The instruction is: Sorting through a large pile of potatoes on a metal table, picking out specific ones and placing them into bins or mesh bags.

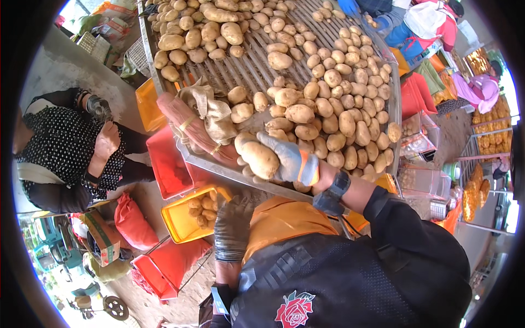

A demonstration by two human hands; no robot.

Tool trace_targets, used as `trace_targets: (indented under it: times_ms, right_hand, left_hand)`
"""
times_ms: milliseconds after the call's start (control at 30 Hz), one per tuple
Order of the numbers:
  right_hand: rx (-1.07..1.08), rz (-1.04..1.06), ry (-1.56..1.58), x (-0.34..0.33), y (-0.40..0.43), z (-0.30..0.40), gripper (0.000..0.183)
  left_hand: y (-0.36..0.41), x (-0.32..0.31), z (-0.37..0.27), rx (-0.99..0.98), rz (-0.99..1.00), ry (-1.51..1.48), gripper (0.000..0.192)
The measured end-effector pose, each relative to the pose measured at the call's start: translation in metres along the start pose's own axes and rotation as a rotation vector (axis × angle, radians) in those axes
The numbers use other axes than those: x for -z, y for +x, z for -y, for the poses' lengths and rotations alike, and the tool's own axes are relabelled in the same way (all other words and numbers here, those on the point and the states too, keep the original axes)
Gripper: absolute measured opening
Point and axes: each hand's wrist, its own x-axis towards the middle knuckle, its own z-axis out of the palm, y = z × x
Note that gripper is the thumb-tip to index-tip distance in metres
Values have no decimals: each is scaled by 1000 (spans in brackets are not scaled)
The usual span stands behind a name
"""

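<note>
My right hand (287, 158), in a grey glove with an orange and blue cuff, holds a large potato (259, 159) above the near edge of a slatted metal sorting table (250, 57). My left hand (233, 225), in a dark glove with a striped cuff, is low before my body, beside a yellow crate (177, 223) with several potatoes in it. Whether its fingers grip anything is hard to see. Many potatoes (324, 107) cover the table's right side, and more lie at its far left. A rolled pink mesh sack (184, 119) and a beige cloth (207, 108) rest at the table's near left corner.
Red crates (164, 164) and an orange crate (149, 104) stand left of the table. A person in dotted clothes (53, 143) is at the left. Another person's blue-gloved hand (348, 6) is at the far edge. A red sack (133, 223) stands on the floor.
</note>
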Motion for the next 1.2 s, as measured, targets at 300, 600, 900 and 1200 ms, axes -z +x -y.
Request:
trace_targets:
  times_ms: [300, 600, 900, 1200]
  right_hand:
    - [288, -28, -1123, -34, -51, 6, 54]
    - [662, -202, -2101, 45, -29, 53, 59]
    - [-3, 121, -2507, 40, 18, 42, 63]
    - [-99, -31, -407, 17, -13, 11, 56]
  left_hand:
    - [6, -24, 2, 258, -17, 49, 50]
    - [5, -32, 0, 245, -64, -159, 50]
    - [3, -56, 3, 164, -101, -151, 34]
    - [-1, -31, 0, 124, -130, -189, 36]
